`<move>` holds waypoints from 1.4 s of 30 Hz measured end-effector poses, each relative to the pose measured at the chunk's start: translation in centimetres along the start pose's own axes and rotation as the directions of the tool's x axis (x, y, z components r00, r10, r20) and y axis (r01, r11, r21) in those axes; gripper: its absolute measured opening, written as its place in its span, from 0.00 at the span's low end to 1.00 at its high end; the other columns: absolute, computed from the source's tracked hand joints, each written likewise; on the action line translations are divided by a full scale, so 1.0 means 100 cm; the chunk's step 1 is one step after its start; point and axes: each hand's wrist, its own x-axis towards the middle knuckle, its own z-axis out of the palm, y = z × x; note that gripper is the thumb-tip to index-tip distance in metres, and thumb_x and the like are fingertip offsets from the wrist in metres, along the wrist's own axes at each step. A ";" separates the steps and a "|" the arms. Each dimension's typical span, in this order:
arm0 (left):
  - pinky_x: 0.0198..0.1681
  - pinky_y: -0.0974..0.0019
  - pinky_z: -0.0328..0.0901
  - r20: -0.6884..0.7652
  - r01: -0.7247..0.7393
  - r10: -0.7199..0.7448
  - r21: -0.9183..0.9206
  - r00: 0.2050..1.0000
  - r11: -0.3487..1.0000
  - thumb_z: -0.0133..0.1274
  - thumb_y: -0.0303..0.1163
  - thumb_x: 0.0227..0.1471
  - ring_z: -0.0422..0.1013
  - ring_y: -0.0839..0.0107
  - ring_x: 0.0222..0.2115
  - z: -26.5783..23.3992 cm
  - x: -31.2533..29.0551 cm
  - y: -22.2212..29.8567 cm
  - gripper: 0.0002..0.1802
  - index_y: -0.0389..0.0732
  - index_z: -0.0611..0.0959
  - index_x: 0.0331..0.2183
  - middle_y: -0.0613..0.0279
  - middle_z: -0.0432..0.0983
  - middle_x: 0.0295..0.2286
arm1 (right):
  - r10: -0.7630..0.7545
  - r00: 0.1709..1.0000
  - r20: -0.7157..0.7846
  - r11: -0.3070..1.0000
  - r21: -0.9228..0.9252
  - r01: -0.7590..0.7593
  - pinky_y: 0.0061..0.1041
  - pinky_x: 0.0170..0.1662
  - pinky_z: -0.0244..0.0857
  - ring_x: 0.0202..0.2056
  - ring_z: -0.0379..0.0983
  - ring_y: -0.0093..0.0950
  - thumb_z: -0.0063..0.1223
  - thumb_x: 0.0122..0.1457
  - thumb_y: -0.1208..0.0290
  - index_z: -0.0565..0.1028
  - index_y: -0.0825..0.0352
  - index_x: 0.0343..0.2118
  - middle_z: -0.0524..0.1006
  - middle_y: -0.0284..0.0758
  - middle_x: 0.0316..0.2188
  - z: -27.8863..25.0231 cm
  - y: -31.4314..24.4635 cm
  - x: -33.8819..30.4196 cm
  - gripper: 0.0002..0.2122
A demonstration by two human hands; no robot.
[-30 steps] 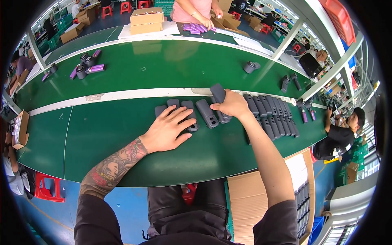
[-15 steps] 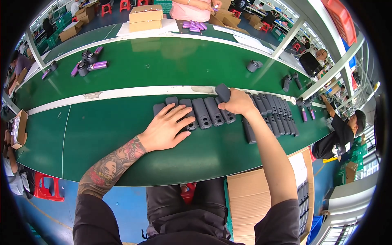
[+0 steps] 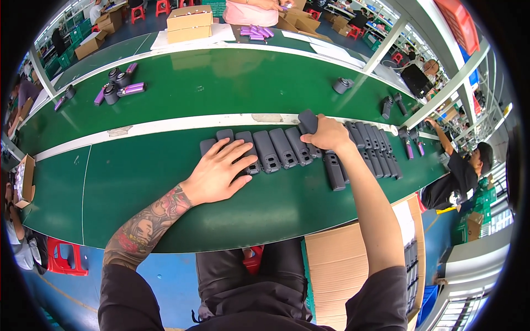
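Note:
Dark grey, elongated plastic housings [image 3: 266,151] with small openings at their near ends lie side by side in a row on the green table. My left hand [image 3: 218,171] rests with spread fingers over the left end of this row, covering parts of several housings. My right hand [image 3: 329,135] is closed at the row's right end, with thumb and fingers around a grey housing [image 3: 308,121] whose upper end sticks out to the left. The rest of that piece is hidden by the hand. Beyond my right wrist lie more grey housings [image 3: 371,135], in two tiers.
A white strip [image 3: 182,122] divides the green table [image 3: 138,193]. On its far side are dark round-headed parts with purple cylinders [image 3: 131,89] and a lone dark part [image 3: 342,85]. An open cardboard box [image 3: 337,276] stands by my right leg. A co-worker [image 3: 464,174] reaches in at right.
My right hand has moved a little to the right with the held housing, uncovering more of the row. My left hand stays on the left end. The whole view has shifted slightly.

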 end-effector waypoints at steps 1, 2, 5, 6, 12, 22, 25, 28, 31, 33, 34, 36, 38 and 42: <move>0.66 0.51 0.53 0.000 0.001 -0.001 -0.002 1.000 1.000 0.55 0.41 0.55 0.64 0.58 0.60 0.000 0.000 0.000 0.24 0.44 0.78 0.52 0.55 0.68 0.58 | -0.009 1.000 0.002 1.000 0.010 0.009 0.34 0.47 0.72 0.40 0.79 0.42 0.66 0.49 0.58 0.73 0.74 0.52 0.81 0.45 0.39 0.001 0.000 0.000 0.31; 0.66 0.51 0.52 0.000 0.003 -0.003 -0.005 1.000 1.000 0.55 0.41 0.55 0.64 0.58 0.61 -0.001 0.000 0.000 0.24 0.44 0.78 0.52 0.56 0.68 0.58 | -0.018 1.000 0.004 1.000 0.019 0.018 0.34 0.46 0.72 0.40 0.79 0.42 0.66 0.50 0.58 0.73 0.74 0.53 0.81 0.45 0.39 0.002 0.000 0.000 0.31; 0.66 0.52 0.53 0.001 0.004 -0.004 -0.005 1.000 1.000 0.55 0.41 0.55 0.63 0.58 0.61 -0.001 -0.001 -0.001 0.24 0.44 0.78 0.53 0.56 0.68 0.58 | -0.031 0.999 0.009 0.999 0.036 0.031 0.35 0.46 0.72 0.40 0.79 0.42 0.66 0.49 0.58 0.72 0.74 0.53 0.82 0.45 0.38 0.005 0.000 0.001 0.31; 0.66 0.52 0.53 0.003 0.005 -0.005 -0.002 1.000 1.000 0.55 0.41 0.55 0.63 0.58 0.61 -0.002 -0.001 -0.002 0.24 0.44 0.78 0.53 0.56 0.68 0.58 | -0.036 0.999 0.012 0.998 0.044 0.036 0.35 0.46 0.72 0.40 0.79 0.42 0.66 0.49 0.59 0.72 0.74 0.53 0.82 0.45 0.38 0.007 0.000 0.002 0.31; 0.66 0.52 0.53 0.006 -0.005 0.005 0.007 1.000 1.000 0.56 0.40 0.55 0.63 0.58 0.61 -0.004 -0.003 -0.006 0.24 0.44 0.77 0.53 0.56 0.68 0.58 | -0.052 0.996 0.068 0.992 0.121 0.044 0.36 0.46 0.72 0.41 0.79 0.42 0.65 0.50 0.59 0.71 0.73 0.54 0.81 0.45 0.38 0.006 0.003 0.004 0.31; 0.66 0.52 0.54 -0.003 -0.018 0.018 -0.015 1.000 1.000 0.56 0.39 0.56 0.63 0.58 0.61 -0.006 -0.007 -0.008 0.23 0.44 0.78 0.52 0.56 0.69 0.58 | -0.094 0.993 -0.072 0.987 -0.139 0.084 0.33 0.42 0.72 0.33 0.80 0.38 0.63 0.52 0.61 0.71 0.73 0.53 0.82 0.43 0.31 0.005 -0.005 -0.003 0.29; 0.66 0.52 0.54 0.004 -0.025 0.025 -0.006 1.000 1.000 0.56 0.39 0.55 0.63 0.58 0.61 -0.010 -0.007 -0.008 0.24 0.44 0.78 0.53 0.57 0.68 0.58 | -0.084 0.996 -0.005 0.993 -0.082 0.084 0.33 0.41 0.72 0.32 0.80 0.38 0.63 0.52 0.60 0.71 0.74 0.53 0.81 0.43 0.30 0.000 -0.007 -0.009 0.28; 0.66 0.52 0.54 -0.004 -0.042 0.042 -0.005 0.999 0.999 0.55 0.39 0.56 0.63 0.58 0.61 -0.014 -0.008 -0.009 0.23 0.43 0.78 0.52 0.56 0.69 0.57 | -0.065 0.968 0.244 0.990 0.140 0.031 0.33 0.41 0.72 0.33 0.80 0.39 0.64 0.52 0.59 0.71 0.74 0.51 0.81 0.45 0.31 -0.015 -0.009 -0.022 0.29; 0.65 0.52 0.54 -0.011 -0.047 0.047 -0.014 0.999 0.999 0.55 0.39 0.56 0.64 0.59 0.60 -0.018 -0.010 -0.008 0.22 0.43 0.78 0.51 0.56 0.70 0.57 | -0.068 0.968 0.243 0.984 0.174 0.025 0.34 0.40 0.73 0.35 0.80 0.40 0.65 0.52 0.58 0.70 0.75 0.51 0.81 0.47 0.32 -0.014 -0.009 -0.031 0.29; 0.65 0.52 0.55 -0.008 -0.037 0.036 -0.011 0.999 0.999 0.56 0.38 0.55 0.64 0.59 0.60 -0.021 -0.012 -0.010 0.22 0.43 0.79 0.51 0.57 0.70 0.57 | -0.092 0.965 0.245 0.976 0.214 0.038 0.34 0.40 0.73 0.36 0.81 0.42 0.65 0.52 0.57 0.70 0.77 0.51 0.81 0.49 0.34 -0.012 -0.013 -0.035 0.30; 0.65 0.52 0.55 -0.009 -0.045 0.045 -0.014 0.999 0.999 0.56 0.38 0.55 0.64 0.59 0.60 -0.022 -0.013 -0.012 0.22 0.43 0.79 0.51 0.57 0.70 0.57 | -0.083 0.967 0.242 0.976 0.215 0.030 0.34 0.40 0.73 0.36 0.81 0.42 0.65 0.52 0.57 0.70 0.77 0.51 0.81 0.49 0.34 -0.009 -0.014 -0.035 0.30; 0.65 0.52 0.55 -0.002 -0.038 0.038 -0.036 0.999 0.999 0.57 0.36 0.54 0.65 0.59 0.60 -0.025 -0.012 -0.017 0.22 0.43 0.79 0.51 0.58 0.71 0.57 | -0.110 0.986 0.126 0.982 0.165 0.089 0.36 0.40 0.73 0.36 0.81 0.43 0.65 0.53 0.56 0.69 0.77 0.51 0.81 0.49 0.34 0.003 -0.017 -0.031 0.31; 0.65 0.52 0.56 0.009 -0.032 0.033 -0.056 0.999 0.998 0.58 0.34 0.54 0.65 0.59 0.60 -0.029 -0.009 -0.020 0.22 0.43 0.79 0.51 0.59 0.71 0.57 | -0.141 0.990 0.011 0.984 0.111 0.139 0.37 0.40 0.73 0.36 0.80 0.44 0.65 0.53 0.55 0.69 0.77 0.51 0.81 0.50 0.34 0.012 -0.017 -0.027 0.32; 0.65 0.52 0.56 -0.012 -0.033 0.032 -0.038 0.999 0.999 0.58 0.33 0.53 0.67 0.59 0.58 -0.034 -0.013 -0.029 0.21 0.42 0.80 0.50 0.59 0.72 0.56 | -0.114 0.987 -0.117 0.984 0.125 0.128 0.40 0.42 0.72 0.37 0.80 0.46 0.64 0.54 0.52 0.69 0.77 0.50 0.81 0.51 0.36 0.014 -0.030 -0.028 0.32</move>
